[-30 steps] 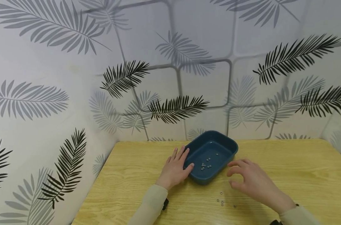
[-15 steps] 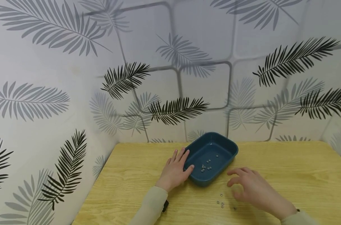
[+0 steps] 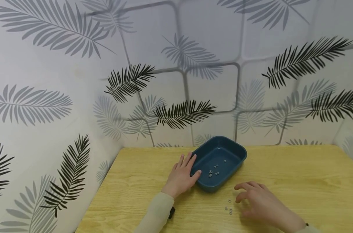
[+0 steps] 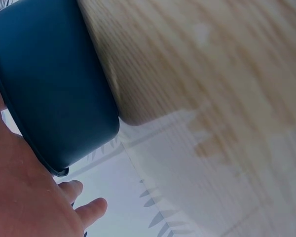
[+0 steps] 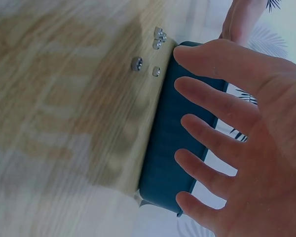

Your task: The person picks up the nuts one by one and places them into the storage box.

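Observation:
A dark blue rectangular tub (image 3: 239,161) stands on the wooden table, with several small metal nuts (image 3: 210,173) on its floor. My left hand (image 3: 180,176) rests along the tub's left rim, fingers straight and spread, thumb over the edge. In the left wrist view, two fingertips (image 4: 91,212) extend past the tub's rim. My right hand (image 3: 262,202) hangs low over the table to the right of several loose nuts (image 3: 229,201). Its fingers are spread and loosely bent, with nothing between them. In the right wrist view, a separate nut (image 5: 137,63) lies apart from the others.
The light wooden table (image 3: 130,181) meets a wall (image 3: 211,87) with a leaf pattern just behind the tub. A dark wrist strap (image 3: 172,212) shows at the left sleeve.
My right hand has come down a little toward the table and now covers the rightmost loose nut in the head view. The left hand and tub have stayed put.

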The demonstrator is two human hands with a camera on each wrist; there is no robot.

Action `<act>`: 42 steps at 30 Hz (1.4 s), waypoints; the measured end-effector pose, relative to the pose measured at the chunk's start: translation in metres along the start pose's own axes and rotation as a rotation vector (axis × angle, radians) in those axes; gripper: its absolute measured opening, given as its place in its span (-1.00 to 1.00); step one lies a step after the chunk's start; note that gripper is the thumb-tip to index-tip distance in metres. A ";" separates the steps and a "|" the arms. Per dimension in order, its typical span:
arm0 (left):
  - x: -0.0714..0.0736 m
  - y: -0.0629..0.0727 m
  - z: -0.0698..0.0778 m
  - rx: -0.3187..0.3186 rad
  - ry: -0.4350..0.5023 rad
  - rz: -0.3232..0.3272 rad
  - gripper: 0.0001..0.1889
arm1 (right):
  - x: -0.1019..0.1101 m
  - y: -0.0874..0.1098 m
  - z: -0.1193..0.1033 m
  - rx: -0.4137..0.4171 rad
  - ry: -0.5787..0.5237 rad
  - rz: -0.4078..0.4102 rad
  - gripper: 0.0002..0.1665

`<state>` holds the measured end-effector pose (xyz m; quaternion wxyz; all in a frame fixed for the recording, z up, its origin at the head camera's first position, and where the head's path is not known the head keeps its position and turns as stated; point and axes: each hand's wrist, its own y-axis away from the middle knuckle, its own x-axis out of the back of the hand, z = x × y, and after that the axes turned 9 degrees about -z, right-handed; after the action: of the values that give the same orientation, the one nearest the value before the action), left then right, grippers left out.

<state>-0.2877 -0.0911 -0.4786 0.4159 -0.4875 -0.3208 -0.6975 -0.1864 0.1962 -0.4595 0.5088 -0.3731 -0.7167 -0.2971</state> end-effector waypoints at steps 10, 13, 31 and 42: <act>0.006 -0.001 0.002 -0.006 0.004 0.005 -0.27 | -0.005 -0.002 0.002 -0.002 0.027 0.000 -0.77; 0.008 -0.002 0.002 -0.001 -0.003 0.000 -0.27 | -0.006 -0.002 0.002 0.008 0.039 0.010 -0.78; 0.005 -0.004 0.000 -0.001 -0.009 0.011 -0.26 | -0.011 0.000 0.006 -0.009 0.024 0.006 -0.75; 0.000 0.000 0.002 0.021 0.005 -0.010 -0.27 | -0.017 0.007 0.008 -0.032 -0.035 -0.037 -0.69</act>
<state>-0.2868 -0.0897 -0.4781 0.4183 -0.4794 -0.3296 -0.6975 -0.1813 0.2022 -0.4778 0.4847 -0.3729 -0.7273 -0.3115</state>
